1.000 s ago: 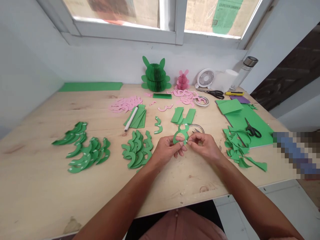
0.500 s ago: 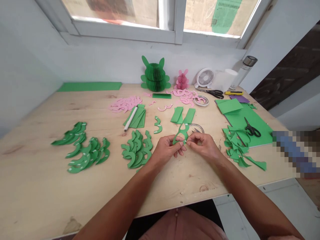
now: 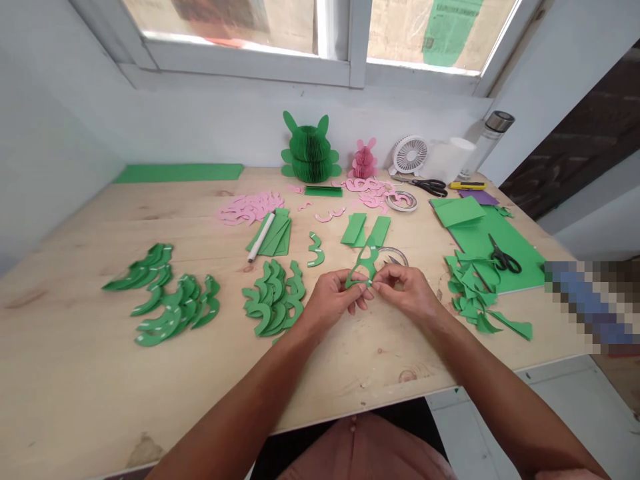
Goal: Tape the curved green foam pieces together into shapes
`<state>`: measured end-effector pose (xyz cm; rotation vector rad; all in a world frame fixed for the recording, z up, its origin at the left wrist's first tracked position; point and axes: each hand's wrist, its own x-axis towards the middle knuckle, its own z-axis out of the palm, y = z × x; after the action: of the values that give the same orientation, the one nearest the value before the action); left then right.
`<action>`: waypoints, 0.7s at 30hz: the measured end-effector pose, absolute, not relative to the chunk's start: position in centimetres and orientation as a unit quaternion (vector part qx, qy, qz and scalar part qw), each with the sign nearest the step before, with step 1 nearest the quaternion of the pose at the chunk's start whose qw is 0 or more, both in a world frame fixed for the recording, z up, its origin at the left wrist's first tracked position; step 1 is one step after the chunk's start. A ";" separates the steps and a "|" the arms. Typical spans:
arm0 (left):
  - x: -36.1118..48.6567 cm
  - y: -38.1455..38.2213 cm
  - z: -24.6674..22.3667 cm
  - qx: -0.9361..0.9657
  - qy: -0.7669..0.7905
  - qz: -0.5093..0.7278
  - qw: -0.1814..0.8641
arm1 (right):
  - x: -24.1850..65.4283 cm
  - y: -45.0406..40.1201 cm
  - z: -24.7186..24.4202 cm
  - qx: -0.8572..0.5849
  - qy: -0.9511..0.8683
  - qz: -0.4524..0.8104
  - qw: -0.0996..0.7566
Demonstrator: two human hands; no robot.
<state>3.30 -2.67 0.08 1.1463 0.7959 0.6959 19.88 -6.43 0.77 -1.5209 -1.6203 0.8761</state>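
Observation:
Near the middle of the table, my left hand (image 3: 336, 297) is closed on a curved green paper piece (image 3: 368, 265) with small white patches on it. The fingertips of my right hand (image 3: 403, 288) are pinched at the lower right end of that piece, by a white patch; whether they grip the paper or something tiny is too small to tell. Just behind my right hand lies a tape roll (image 3: 395, 253), partly hidden. A wavy green cutout (image 3: 315, 250) lies behind my left hand, and a pile of green cutouts (image 3: 275, 300) is left of it.
Patched green cutouts (image 3: 175, 310) lie at the left. Pink cutouts (image 3: 253, 208), a green paper figure (image 3: 311, 157), a pink one (image 3: 364, 161) and a fan (image 3: 410, 155) stand or lie farther back. At the right are scissors (image 3: 505, 259) and green scraps (image 3: 473, 293).
My right fingertips have shifted very slightly at the end of the green piece. Otherwise both hands keep their places.

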 end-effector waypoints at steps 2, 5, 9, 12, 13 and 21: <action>3.3 -2.7 0.1 0.518 0.360 0.313 0.710 | 19.9 -6.4 0.8 -0.594 -0.628 0.343 0.368; 3.3 -2.7 0.2 0.518 0.361 0.313 0.710 | 19.8 -6.5 0.9 -0.596 -0.626 0.343 0.368; 3.3 -2.7 0.3 0.522 0.358 0.311 0.709 | 19.8 -6.5 0.8 -0.595 -0.626 0.344 0.369; 3.3 -2.7 0.3 0.527 0.359 0.308 0.706 | 19.8 -6.4 0.7 -0.596 -0.627 0.340 0.367; 3.3 -2.6 0.2 0.528 0.360 0.308 0.705 | 19.8 -6.4 0.7 -0.597 -0.629 0.339 0.366; 3.5 -2.7 -0.1 0.529 0.369 0.321 0.693 | 19.7 -6.5 0.6 -0.594 -0.631 0.342 0.364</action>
<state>3.49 -2.69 -0.06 1.1817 0.8235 0.7177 19.66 -6.45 0.58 -1.5289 -1.6229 0.8790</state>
